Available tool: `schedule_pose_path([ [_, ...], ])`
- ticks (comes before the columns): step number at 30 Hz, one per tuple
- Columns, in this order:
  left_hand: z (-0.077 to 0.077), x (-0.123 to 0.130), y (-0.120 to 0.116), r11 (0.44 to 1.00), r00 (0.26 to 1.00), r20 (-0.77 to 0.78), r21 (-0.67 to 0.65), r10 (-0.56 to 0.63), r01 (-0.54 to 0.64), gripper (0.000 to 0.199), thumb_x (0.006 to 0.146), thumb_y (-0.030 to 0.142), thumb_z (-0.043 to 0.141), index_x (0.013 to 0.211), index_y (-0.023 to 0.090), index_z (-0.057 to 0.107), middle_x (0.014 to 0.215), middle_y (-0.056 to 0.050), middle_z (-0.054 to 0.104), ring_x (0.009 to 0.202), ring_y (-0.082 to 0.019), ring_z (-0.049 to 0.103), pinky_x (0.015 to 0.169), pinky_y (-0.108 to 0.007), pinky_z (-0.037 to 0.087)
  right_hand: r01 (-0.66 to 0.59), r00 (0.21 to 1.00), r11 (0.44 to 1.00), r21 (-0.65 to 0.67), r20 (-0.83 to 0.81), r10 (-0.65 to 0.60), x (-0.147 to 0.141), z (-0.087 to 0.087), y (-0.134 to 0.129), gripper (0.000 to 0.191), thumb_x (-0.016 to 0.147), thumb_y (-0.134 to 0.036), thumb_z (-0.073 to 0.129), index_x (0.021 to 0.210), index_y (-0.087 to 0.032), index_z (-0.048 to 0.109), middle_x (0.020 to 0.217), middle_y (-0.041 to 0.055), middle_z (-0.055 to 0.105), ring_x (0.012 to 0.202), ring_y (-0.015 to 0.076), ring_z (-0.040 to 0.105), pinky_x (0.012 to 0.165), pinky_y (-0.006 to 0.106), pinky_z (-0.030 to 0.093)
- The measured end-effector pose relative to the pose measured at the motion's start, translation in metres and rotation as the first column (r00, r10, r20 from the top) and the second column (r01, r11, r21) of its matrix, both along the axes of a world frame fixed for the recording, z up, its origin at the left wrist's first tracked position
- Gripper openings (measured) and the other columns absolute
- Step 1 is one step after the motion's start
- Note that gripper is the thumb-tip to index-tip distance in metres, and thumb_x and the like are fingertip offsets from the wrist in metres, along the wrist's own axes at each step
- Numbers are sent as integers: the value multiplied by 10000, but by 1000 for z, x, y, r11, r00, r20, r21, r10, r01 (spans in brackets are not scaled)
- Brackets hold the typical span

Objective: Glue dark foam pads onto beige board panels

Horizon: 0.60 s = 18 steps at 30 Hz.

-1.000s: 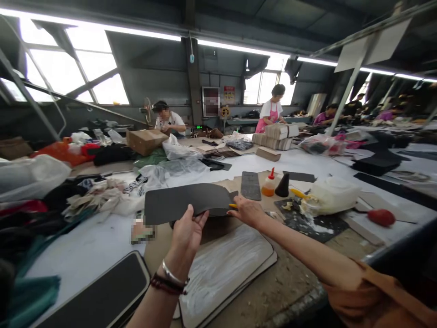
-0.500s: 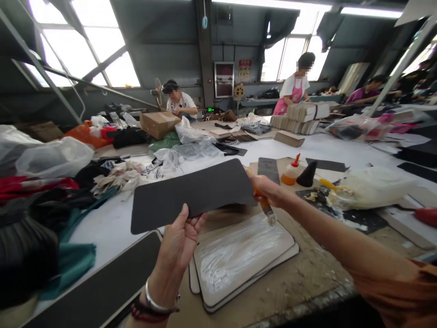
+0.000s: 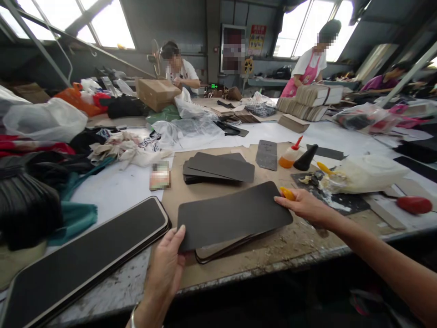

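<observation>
A dark grey rectangular panel [image 3: 232, 214] with rounded corners is stretched between my hands, slightly tilted. My left hand [image 3: 167, 259] pinches its lower left corner, thumb on top. At the right end, my right hand [image 3: 305, 206] has its fingertips on the panel's edge and also keeps hold of a brush with a yellow handle [image 3: 287, 193]; the bristles are mostly hidden beneath the hand. Below the panel lies a stack of pale boards with dark edges [image 3: 221, 249], largely covered by it. Behind it rests a pile of similar dark panels [image 3: 221, 167].
Long dark boards with pale rims [image 3: 92, 255] are stacked at left. At right are an orange-liquid bottle [image 3: 288, 155], a black cone-shaped nozzle [image 3: 306, 158], a white plastic container [image 3: 372, 173] and a red object [image 3: 414, 205]. Two people [image 3: 184, 73] [image 3: 309, 68] work across the table.
The dark panel has come down and right over the white-smeared board, hiding it. My right hand has moved from brushing to the panel's right end. My view has tilted down.
</observation>
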State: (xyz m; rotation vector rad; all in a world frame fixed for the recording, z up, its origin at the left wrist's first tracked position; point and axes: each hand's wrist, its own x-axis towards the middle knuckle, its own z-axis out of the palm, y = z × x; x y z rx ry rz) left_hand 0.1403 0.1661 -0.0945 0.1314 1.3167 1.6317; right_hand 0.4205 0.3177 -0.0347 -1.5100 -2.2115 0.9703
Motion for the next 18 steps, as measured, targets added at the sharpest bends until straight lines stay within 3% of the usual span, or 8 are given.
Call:
schedule_pose_path([
  [3, -21, 2, -16, 969, 958, -179, -149, -225, 199, 377, 534, 454, 744, 673, 137, 597, 591, 8, 606, 536, -100, 533, 482, -190, 446, -10, 986, 1000, 1, 166, 10, 16, -26, 0, 347, 751, -505, 479, 662, -182, 568, 637, 23, 607, 619, 181, 545, 582, 276, 382],
  [5, -28, 4, -16, 916, 852, -358, -270, -381, 296, 423, 592, 573, 623, 628, 155, 569, 479, 18, 539, 437, -107, 476, 420, -212, 371, -7, 967, 999, 43, 256, -4, 21, -40, 7, 323, 765, -475, 467, 699, -183, 587, 687, 34, 637, 663, 201, 576, 615, 282, 387],
  [7, -29, 4, -10, 864, 675, -546, -392, -496, 318, 422, 681, 588, 477, 594, 180, 537, 423, 27, 476, 395, -120, 441, 431, -239, 328, -7, 946, 997, 81, 323, -20, 23, -51, 17, 307, 782, -452, 465, 727, -180, 596, 729, 46, 655, 691, 210, 593, 632, 282, 389],
  [9, -28, 2, -1, 840, 471, -697, -482, -541, 251, 378, 741, 519, 400, 566, 200, 502, 440, 20, 460, 438, -136, 457, 491, -257, 320, -24, 923, 995, 97, 384, -15, 21, -57, 29, 305, 807, -437, 456, 756, -174, 602, 773, 65, 666, 728, 218, 604, 646, 280, 393],
  [12, -27, 0, 10, 808, 261, -765, -570, -588, 148, 316, 784, 411, 382, 544, 215, 443, 490, 5, 468, 511, -150, 453, 544, -266, 287, -78, 872, 990, 114, 489, 12, 14, -65, 41, 295, 843, -405, 445, 843, -164, 615, 864, 98, 676, 818, 240, 614, 683, 286, 399],
  [15, -28, 0, 15, 760, 204, -733, -637, -649, 130, 285, 794, 353, 406, 543, 218, 413, 501, 6, 462, 516, -150, 426, 550, -267, 263, -110, 814, 987, 118, 580, 21, 9, -70, 46, 277, 859, -382, 441, 908, -168, 610, 900, 111, 673, 850, 255, 618, 687, 294, 402],
  [18, -29, 2, 14, 738, 218, -706, -660, -674, 145, 272, 790, 330, 435, 543, 218, 405, 491, 18, 451, 509, -142, 420, 552, -258, 266, -128, 794, 987, 100, 606, 41, 8, -72, 46, 272, 867, -387, 431, 918, -180, 600, 888, 101, 666, 839, 250, 620, 669, 289, 402],
])
